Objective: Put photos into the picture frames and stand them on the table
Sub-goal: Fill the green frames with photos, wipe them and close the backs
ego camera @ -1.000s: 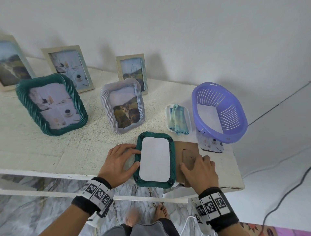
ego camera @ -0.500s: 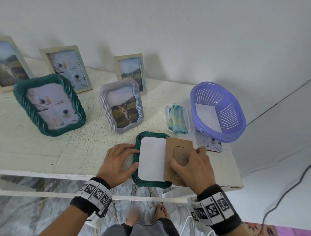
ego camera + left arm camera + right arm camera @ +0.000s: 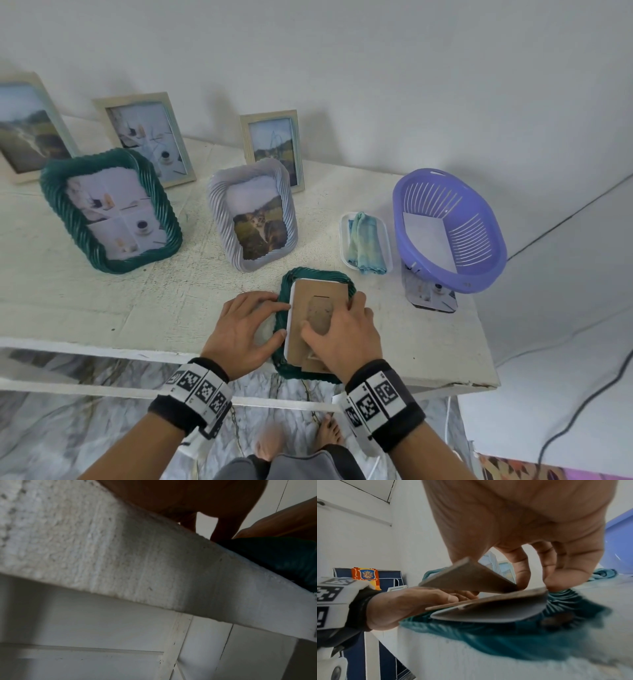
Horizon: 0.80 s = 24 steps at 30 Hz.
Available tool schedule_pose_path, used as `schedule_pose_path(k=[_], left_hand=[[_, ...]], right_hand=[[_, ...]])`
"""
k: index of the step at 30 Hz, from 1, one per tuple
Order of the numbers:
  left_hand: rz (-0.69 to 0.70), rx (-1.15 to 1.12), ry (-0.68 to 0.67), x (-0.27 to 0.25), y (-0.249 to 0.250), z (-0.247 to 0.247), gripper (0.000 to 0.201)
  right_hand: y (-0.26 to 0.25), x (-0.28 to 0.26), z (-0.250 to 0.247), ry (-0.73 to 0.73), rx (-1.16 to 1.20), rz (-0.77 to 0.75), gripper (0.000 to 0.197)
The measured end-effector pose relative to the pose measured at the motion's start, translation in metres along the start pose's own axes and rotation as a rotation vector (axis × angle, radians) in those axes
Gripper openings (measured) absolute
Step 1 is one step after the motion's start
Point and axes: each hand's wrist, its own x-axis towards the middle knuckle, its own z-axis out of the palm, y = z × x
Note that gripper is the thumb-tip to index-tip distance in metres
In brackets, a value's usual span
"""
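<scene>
A small green rope-edged frame [image 3: 310,274] [image 3: 505,635] lies face down at the table's front edge. Inside it lies a white photo [image 3: 289,329], back side up. A brown cardboard backing board [image 3: 315,291] [image 3: 496,599] covers most of the photo, and its stand flap [image 3: 467,577] is lifted. My right hand [image 3: 337,318] [image 3: 522,520] grips the board, thumb beside the flap and fingertips on the board's far right edge. My left hand [image 3: 253,308] [image 3: 406,601] holds the frame's left rim between thumb and fingers. The left wrist view mostly shows the table's edge, with the green frame [image 3: 283,555] at its right.
Behind stand a large green frame [image 3: 109,212], a lilac frame [image 3: 253,219] and three pale wooden frames [image 3: 147,137], all with photos. At the right, a clear tray with a teal cloth [image 3: 364,243] sits beside a purple basket [image 3: 448,229]. The table's front edge [image 3: 102,346] is close.
My right hand has slid the brown backing board leftward from beside the frame onto the white photo. My left hand has stayed on the frame's left rim.
</scene>
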Motion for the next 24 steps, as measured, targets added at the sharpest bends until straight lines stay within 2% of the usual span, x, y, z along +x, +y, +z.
schedule_pose_path(k=[24], left_hand=[[-0.042,-0.067,0.012,0.002,-0.004,0.001,0.038]], right_hand=[[0.006,0.001,0.011,0.011,-0.010,-0.071,0.071]])
